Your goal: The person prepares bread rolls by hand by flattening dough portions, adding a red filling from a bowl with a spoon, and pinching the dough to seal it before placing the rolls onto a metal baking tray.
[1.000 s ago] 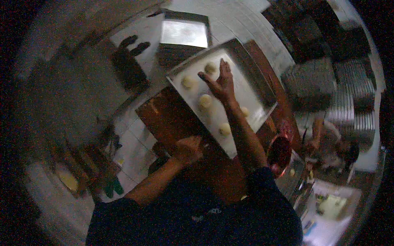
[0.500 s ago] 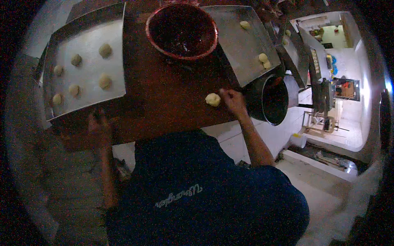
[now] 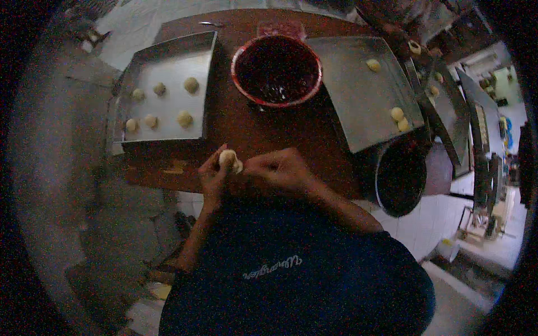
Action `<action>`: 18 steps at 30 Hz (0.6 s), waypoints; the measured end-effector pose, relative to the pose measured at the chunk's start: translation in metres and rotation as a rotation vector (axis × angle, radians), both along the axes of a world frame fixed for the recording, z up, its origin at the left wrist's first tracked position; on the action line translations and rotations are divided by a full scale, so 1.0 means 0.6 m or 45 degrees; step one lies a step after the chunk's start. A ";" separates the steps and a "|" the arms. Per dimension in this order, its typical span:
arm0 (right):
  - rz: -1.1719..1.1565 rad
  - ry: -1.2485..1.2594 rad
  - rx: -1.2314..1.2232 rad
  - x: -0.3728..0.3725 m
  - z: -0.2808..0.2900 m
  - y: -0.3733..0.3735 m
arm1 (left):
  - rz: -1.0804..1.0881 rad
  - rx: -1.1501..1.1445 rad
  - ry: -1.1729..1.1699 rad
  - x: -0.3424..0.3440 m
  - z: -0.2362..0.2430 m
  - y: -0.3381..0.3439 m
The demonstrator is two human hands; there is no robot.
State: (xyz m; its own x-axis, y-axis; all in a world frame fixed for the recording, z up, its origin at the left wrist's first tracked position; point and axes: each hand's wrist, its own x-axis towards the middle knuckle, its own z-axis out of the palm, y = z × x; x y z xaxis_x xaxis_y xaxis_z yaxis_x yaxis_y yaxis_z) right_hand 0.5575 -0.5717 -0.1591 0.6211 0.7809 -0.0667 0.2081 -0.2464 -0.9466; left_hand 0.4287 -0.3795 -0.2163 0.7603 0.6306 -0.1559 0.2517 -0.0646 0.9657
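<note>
My left hand [image 3: 216, 171] grips a pale lump of dough [image 3: 230, 159] above the front of the wooden table [image 3: 269, 129]. My right hand [image 3: 269, 168] is closed, its fingertips pinching the lump's right side. On the left, a metal tray [image 3: 190, 56] holds several round dough balls [image 3: 185, 119]. A red-rimmed bowl [image 3: 277, 70] with dark, glossy contents stands in the middle. To its right, another metal tray [image 3: 358, 98] carries a few dough balls [image 3: 398, 115].
A black bucket [image 3: 400, 179] stands by the table's right front. A pink bag [image 3: 280, 29] and a metal utensil [image 3: 210, 23] lie at the back. Further trays [image 3: 448, 112] extend to the right. Part of another person [image 3: 392, 17] shows at the top right.
The dough lump that lay beside my right hand half a second ago is now held up between both hands. My hands have come together; earlier my right hand was over a tray.
</note>
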 end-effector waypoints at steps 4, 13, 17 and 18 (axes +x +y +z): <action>-0.342 -0.758 -0.444 0.138 -0.123 0.034 | -0.098 1.318 -0.004 -0.043 -0.046 0.011; -0.505 -1.247 -0.279 0.126 -0.237 0.072 | -0.186 1.040 0.155 -0.070 -0.004 0.017; -0.163 -0.744 -0.584 0.088 -0.231 0.054 | -0.186 1.143 -0.073 0.012 0.012 0.018; -0.145 -0.684 -0.658 0.092 -0.207 0.047 | -0.250 1.223 -0.061 0.030 -0.026 0.033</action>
